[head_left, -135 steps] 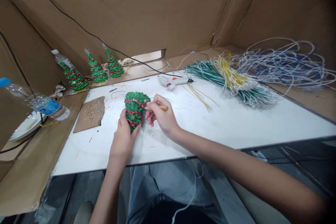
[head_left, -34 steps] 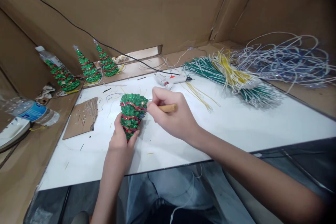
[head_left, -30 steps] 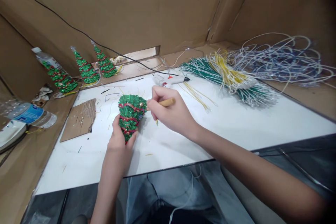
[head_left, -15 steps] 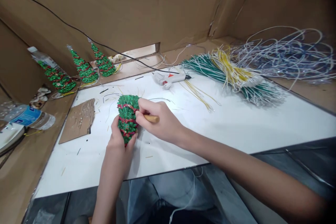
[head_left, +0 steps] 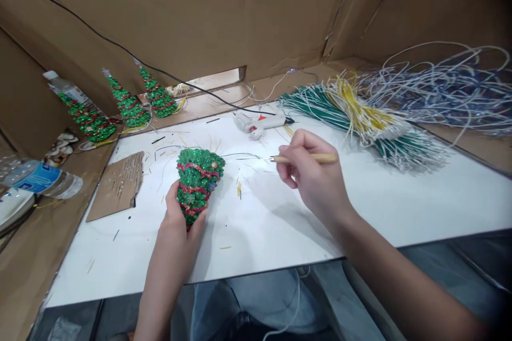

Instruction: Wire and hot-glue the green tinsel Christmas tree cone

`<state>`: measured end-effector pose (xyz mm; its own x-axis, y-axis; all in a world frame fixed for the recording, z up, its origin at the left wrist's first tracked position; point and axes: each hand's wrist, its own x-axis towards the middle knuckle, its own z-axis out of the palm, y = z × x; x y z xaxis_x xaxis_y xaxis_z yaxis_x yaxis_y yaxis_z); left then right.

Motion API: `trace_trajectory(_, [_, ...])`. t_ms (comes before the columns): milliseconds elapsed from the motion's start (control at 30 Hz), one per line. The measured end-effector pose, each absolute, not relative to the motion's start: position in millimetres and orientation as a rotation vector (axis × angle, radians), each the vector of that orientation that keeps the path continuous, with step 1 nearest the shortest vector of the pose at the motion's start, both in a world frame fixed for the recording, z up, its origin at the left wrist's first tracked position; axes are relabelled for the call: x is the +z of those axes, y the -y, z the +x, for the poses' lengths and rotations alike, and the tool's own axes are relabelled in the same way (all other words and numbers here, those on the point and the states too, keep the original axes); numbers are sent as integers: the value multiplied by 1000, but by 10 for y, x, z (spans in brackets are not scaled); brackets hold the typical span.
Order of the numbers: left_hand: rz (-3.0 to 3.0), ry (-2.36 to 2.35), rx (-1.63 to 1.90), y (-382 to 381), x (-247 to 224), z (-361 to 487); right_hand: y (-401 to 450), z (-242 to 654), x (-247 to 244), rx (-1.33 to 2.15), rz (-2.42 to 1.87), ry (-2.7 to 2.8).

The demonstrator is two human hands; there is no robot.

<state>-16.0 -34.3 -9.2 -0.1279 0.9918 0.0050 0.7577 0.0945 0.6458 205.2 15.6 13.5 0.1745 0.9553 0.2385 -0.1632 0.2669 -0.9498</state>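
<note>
My left hand is closed round the narrow end of a small artificial Christmas tree. Green glittery tinsel, red garland and tiny ornaments cover it, and its wide end points away from me. To its right, my right hand pinches a wooden-handled awl above the white board. The awl's metal end points left toward the tree, apart from it; its thin tip is hard to make out.
White board carries wire scraps, a cardboard piece and a glue gun. Green and yellow wire bundles lie right, beside tangled white wires. Several finished trees and a water bottle stand or lie left.
My right hand has drawn the awl away from the tree and moved right. The left hand still holds the tree, whose wide end has turned and shows more ornaments.
</note>
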Motion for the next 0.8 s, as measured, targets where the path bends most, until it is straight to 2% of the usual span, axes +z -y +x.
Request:
trace_trajectory(233, [1671,-1899,693,378,-27,-151,-156,2142,101,1021,-957,931])
trace_trajectory(800, [1545,-1817,804,400,-60,-252,-184,2127,65,938,-1020,1013])
